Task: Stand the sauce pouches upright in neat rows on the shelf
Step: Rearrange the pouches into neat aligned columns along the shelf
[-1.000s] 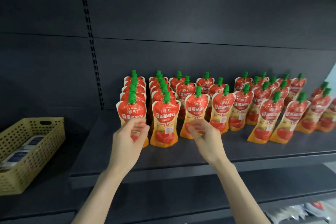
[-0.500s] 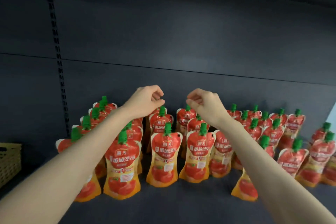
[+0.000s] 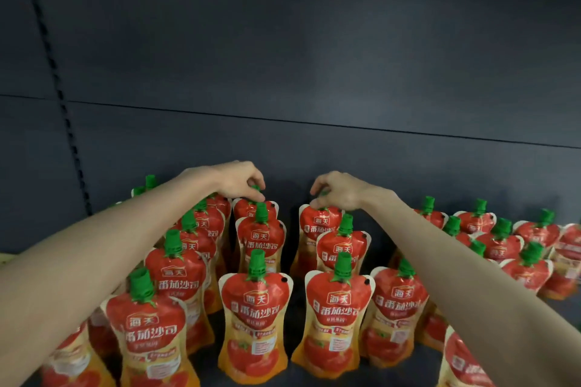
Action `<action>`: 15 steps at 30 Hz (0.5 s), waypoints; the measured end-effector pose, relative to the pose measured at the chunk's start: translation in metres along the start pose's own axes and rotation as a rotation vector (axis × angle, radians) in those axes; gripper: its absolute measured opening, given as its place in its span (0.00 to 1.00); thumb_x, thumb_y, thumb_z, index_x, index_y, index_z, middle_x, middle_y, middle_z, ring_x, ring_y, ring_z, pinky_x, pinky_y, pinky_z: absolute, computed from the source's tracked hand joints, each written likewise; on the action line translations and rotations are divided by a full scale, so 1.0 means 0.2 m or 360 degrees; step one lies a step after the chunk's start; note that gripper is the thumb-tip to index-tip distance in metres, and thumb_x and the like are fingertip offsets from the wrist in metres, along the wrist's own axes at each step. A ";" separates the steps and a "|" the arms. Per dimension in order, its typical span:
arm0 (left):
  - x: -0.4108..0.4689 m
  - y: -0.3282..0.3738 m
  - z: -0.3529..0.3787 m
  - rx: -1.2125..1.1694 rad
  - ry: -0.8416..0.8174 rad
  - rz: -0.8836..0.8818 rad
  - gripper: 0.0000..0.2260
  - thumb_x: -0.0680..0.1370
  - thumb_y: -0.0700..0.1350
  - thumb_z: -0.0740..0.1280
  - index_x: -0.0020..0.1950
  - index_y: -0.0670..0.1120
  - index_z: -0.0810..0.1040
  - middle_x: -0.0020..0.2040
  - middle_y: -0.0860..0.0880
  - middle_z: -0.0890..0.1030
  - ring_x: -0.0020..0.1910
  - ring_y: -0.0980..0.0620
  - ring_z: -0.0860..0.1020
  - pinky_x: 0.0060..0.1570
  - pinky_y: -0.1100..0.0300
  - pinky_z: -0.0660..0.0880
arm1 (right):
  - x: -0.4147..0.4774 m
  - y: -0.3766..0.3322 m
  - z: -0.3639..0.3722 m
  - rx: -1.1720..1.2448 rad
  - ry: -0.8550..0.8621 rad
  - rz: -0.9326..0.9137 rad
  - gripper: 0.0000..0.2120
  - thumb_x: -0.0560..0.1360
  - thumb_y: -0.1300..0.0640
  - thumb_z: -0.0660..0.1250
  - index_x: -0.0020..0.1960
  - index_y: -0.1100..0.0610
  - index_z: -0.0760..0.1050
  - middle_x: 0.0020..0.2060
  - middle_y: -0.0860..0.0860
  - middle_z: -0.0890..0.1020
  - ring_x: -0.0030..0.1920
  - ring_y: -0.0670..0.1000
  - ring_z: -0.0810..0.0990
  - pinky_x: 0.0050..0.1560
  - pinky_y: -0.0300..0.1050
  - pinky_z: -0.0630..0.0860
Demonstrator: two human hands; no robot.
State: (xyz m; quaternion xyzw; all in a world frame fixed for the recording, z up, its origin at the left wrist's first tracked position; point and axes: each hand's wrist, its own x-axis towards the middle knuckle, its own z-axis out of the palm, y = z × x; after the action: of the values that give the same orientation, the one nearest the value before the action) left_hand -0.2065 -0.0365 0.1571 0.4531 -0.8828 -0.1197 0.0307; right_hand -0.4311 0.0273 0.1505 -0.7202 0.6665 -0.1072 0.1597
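**Red pouches mostly standing, both hands at the back of the shelf**

Red-and-orange sauce pouches (image 3: 254, 314) with green caps (image 3: 257, 261) cover much of the dark shelf (image 3: 399, 377), and every one I can see stands on its base; none lies flat. Toward the left end they run in tight files from the front edge to the back. The two middle files are upright but have a wider gap between them. Toward the right end the pouches stand staggered and some lean, so the rows there look loose. My judgement is that the task is well along, and what remains is squaring the middle files and tidying the right-hand group.

Both arms stretch over the front pouches to the back edge. The left hand (image 3: 239, 179) is palm down, its fingers curled and pinching the cap of the left rear pouch (image 3: 248, 209). The right hand (image 3: 339, 192) mirrors it, fingertips bent down and closed on the cap of the right rear pouch (image 3: 319, 223). Both pouches stand upright on the shelf, last in their files.
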 end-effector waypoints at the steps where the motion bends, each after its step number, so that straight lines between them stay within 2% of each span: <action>1: 0.01 0.00 0.00 0.0019 -0.0025 0.0029 0.14 0.76 0.52 0.67 0.60 0.49 0.78 0.52 0.52 0.78 0.52 0.53 0.75 0.54 0.60 0.71 | 0.01 0.01 0.00 -0.0009 -0.0055 -0.0002 0.13 0.75 0.52 0.67 0.59 0.53 0.74 0.55 0.51 0.78 0.50 0.49 0.77 0.45 0.40 0.74; 5: 0.06 0.00 0.02 -0.0066 0.0030 0.0147 0.05 0.75 0.47 0.68 0.49 0.50 0.82 0.46 0.54 0.81 0.49 0.55 0.78 0.48 0.63 0.71 | 0.05 0.02 0.00 -0.0009 -0.0120 -0.0035 0.02 0.76 0.54 0.65 0.48 0.50 0.77 0.47 0.48 0.79 0.48 0.48 0.79 0.38 0.36 0.73; 8: 0.09 0.02 0.03 -0.0085 0.0053 0.0201 0.05 0.75 0.47 0.68 0.49 0.49 0.82 0.47 0.51 0.83 0.46 0.56 0.79 0.49 0.62 0.75 | 0.07 0.03 -0.01 -0.0013 -0.0115 -0.0066 0.02 0.76 0.54 0.66 0.46 0.49 0.77 0.47 0.47 0.79 0.47 0.47 0.78 0.39 0.36 0.73; 11: 0.11 0.06 0.04 -0.0086 0.0068 0.0285 0.07 0.75 0.47 0.68 0.49 0.47 0.82 0.46 0.50 0.83 0.45 0.56 0.79 0.46 0.65 0.75 | 0.08 0.03 -0.02 -0.0005 -0.0149 -0.0081 0.03 0.76 0.54 0.66 0.46 0.49 0.78 0.48 0.48 0.81 0.46 0.46 0.79 0.42 0.38 0.74; 15: 0.14 0.09 0.06 -0.0113 0.0060 0.0350 0.07 0.76 0.46 0.68 0.50 0.46 0.82 0.44 0.53 0.82 0.41 0.62 0.77 0.41 0.71 0.72 | 0.07 0.05 -0.03 0.0019 -0.0203 -0.0072 0.04 0.76 0.54 0.66 0.48 0.51 0.79 0.47 0.48 0.81 0.43 0.46 0.79 0.37 0.37 0.74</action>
State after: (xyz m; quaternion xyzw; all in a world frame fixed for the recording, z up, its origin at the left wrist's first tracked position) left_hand -0.2391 -0.0462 0.1476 0.3544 -0.9217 -0.1381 0.0763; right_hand -0.4412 0.0116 0.1516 -0.7394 0.6380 -0.0687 0.2037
